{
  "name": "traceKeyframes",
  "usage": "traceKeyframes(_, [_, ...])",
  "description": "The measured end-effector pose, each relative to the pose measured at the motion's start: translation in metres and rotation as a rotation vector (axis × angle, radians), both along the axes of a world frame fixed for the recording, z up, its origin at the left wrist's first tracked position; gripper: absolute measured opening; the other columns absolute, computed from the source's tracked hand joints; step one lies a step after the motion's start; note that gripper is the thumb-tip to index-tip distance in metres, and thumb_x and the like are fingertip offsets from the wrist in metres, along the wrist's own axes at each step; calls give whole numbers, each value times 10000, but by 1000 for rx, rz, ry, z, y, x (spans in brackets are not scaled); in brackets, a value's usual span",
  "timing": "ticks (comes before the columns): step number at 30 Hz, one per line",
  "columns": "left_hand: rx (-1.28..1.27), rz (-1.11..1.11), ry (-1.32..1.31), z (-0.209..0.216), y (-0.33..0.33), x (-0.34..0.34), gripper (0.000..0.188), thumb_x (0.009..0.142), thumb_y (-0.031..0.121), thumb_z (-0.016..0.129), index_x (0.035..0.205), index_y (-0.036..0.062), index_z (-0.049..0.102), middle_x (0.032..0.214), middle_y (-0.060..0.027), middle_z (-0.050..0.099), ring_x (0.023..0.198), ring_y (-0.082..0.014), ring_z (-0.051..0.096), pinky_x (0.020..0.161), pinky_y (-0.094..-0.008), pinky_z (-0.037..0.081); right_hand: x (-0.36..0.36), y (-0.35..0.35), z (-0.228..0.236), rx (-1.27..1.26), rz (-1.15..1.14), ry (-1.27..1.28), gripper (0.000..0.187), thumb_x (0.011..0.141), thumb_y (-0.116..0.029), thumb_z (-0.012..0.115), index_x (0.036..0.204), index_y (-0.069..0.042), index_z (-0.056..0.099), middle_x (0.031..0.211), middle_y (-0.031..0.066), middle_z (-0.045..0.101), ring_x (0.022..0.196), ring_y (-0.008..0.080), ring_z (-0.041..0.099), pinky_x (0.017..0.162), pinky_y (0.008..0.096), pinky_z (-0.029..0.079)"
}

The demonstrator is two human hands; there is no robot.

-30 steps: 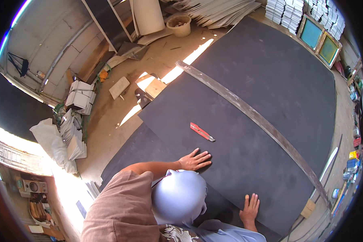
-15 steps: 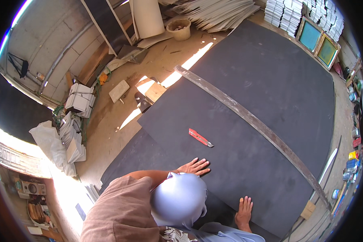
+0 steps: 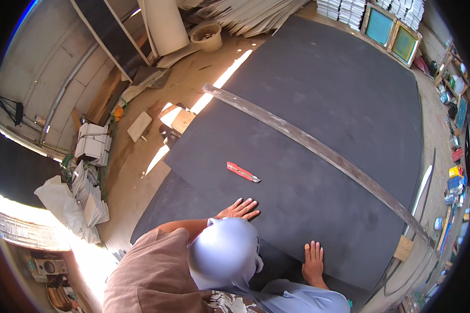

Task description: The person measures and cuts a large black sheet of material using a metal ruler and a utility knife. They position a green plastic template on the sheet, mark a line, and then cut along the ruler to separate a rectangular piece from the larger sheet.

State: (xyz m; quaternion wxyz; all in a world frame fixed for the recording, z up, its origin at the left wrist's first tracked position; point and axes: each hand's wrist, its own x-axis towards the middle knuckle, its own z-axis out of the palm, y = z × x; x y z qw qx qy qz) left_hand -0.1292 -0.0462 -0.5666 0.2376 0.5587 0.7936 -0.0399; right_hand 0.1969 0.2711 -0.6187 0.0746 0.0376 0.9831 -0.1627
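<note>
My left hand (image 3: 239, 208) lies palm down on a large black sheet (image 3: 214, 146), its fingers spread. Further right, my right hand (image 3: 313, 263) is also flat on the sheet near its close edge, fingers stretched forward. A red utility knife (image 3: 243, 172) with its blade showing rests just beyond my left hand, touched by neither hand. Across the black surface runs a long, worn metal straightedge (image 3: 308, 140), from far left to near right. My raised knee (image 3: 224, 253) in light blue cloth hides part of the sheet's near edge and some of my left forearm.
A wooden block (image 3: 403, 248) sits by the straightedge's right end. Paint cans and bottles (image 3: 454, 185) line the right side. Framed screens (image 3: 378, 25) and paper stacks stand at the back. A bucket (image 3: 206, 39), a small board (image 3: 139, 127) and white bundles (image 3: 91, 142) lie left.
The whole view has shifted, so the sheet, knife and straightedge appear further left. Both hands stay flat on the sheet, with little visible movement; the knife lies untouched.
</note>
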Motion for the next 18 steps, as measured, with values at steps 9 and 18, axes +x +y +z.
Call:
traceKeyframes(9, [168,-101,125,-37,15,12,693,1008,160,489,1672,175,293,1740,-180,233,1615,-351,229,1310,-530,206,-49,-5,43,-66,2,-3,788,828,-90,694,1570,-92,431,1648,198,392,1555,377,344,1261,530,289])
traceKeyframes(18, [204,-336,-44,-63,36,18,767,943,63,544,1665,146,296,1722,-228,240,1604,-405,230,1286,-600,219,-28,-7,-2,-24,65,101,645,1002,-45,469,1633,-110,354,1718,147,295,1601,322,267,1284,514,260])
